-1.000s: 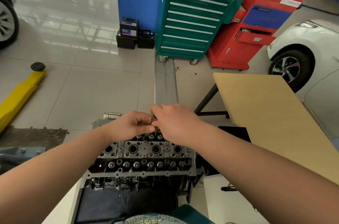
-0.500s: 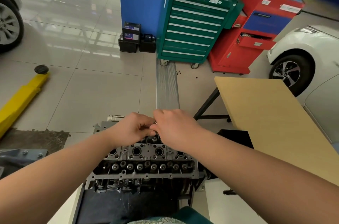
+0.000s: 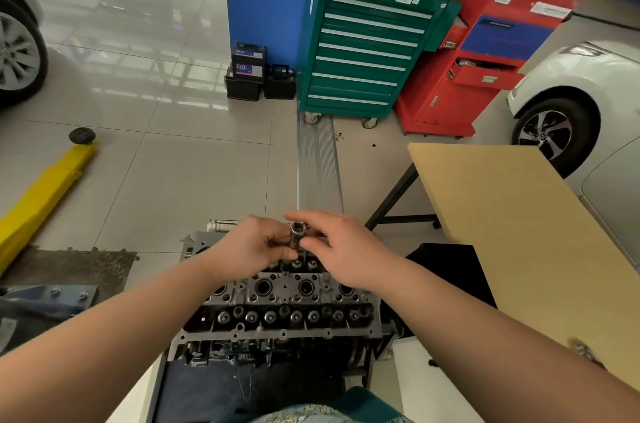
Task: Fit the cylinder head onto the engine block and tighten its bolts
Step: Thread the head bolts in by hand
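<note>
Bright, even daylight; source not visible. Broad glare and window-like reflections on glossy floor tiles (image 3: 145,52), upper left. Soft, faint shadows only. Wide-angle bending at edges: tool cabinet (image 3: 367,48) leans, forearms stretched. Slight motion blur at upper right corner; centre reasonably sharp.
</note>
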Demonstrator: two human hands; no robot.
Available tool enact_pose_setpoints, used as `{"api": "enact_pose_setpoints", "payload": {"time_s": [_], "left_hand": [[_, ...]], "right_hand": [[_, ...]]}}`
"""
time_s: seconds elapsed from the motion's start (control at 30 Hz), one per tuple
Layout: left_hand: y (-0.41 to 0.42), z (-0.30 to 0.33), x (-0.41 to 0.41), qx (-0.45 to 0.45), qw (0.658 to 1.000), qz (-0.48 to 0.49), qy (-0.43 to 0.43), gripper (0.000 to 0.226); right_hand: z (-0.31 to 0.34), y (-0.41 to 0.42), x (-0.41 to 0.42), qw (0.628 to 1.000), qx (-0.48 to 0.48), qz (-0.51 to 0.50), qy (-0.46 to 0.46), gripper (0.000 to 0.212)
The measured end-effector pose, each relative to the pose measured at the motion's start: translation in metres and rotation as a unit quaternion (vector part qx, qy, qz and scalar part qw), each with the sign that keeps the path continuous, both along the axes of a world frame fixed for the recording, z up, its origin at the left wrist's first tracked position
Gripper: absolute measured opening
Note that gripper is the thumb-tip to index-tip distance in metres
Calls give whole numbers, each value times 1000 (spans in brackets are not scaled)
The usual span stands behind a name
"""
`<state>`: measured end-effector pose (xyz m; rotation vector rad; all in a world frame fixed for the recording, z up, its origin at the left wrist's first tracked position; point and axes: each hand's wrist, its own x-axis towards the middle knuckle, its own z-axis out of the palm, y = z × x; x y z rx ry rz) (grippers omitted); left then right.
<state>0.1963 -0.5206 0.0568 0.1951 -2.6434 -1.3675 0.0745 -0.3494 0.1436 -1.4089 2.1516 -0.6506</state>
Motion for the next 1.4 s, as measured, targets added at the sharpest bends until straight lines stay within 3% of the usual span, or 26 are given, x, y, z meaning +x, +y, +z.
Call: {"api": "enact_pose_setpoints", "payload": {"time_s": [0.1, 0.23, 0.37, 0.43, 0.53, 0.67, 0.83, 0.97, 1.1, 1.2, 1.3, 1.4], "left_hand": [[-4, 15, 1, 7, 998, -23, -53, 10], [2, 41, 17, 68, 996, 44, -44, 56], [21, 60, 18, -4, 995, 98, -5, 39], [29, 65, 12, -54, 989, 139, -4, 37], [32, 77, 4, -115, 987, 106, -26, 34], [23, 96, 3, -132, 986, 20, -95, 30], [29, 96, 9, -167, 972, 119, -115, 48], [42, 90, 5, -209, 957, 190, -65, 27], [39, 91, 7, -255, 960, 101, -59, 22], [30, 102, 8, -284, 955, -3, -84, 28], [26, 112, 6, -298, 948, -31, -108, 31], [39, 112, -1, -341, 930, 16, -135, 36]], "right_hand": [[-19, 2, 2, 995, -67, -67, -32, 39], [-38, 4, 5, 973, -125, -107, -162, 38], [-65, 1, 4, 962, -121, -124, -209, 22], [-79, 3, 3, 965, -98, -114, -215, 28], [-94, 3, 1, 986, -27, -59, -154, 35], [-100, -8, -9, 997, -1, -2, -79, 13], [-108, -11, -4, 997, -47, -3, -55, 14], [-110, -9, 1, 996, -76, -42, -22, 20], [-102, -12, -10, 997, -13, 13, -70, 36], [-102, -14, -14, 996, 44, 63, -37, 36], [-110, -16, -10, 999, 1, 48, -7, 22], [-120, -13, -3, 998, -49, -32, 8, 27]]}}
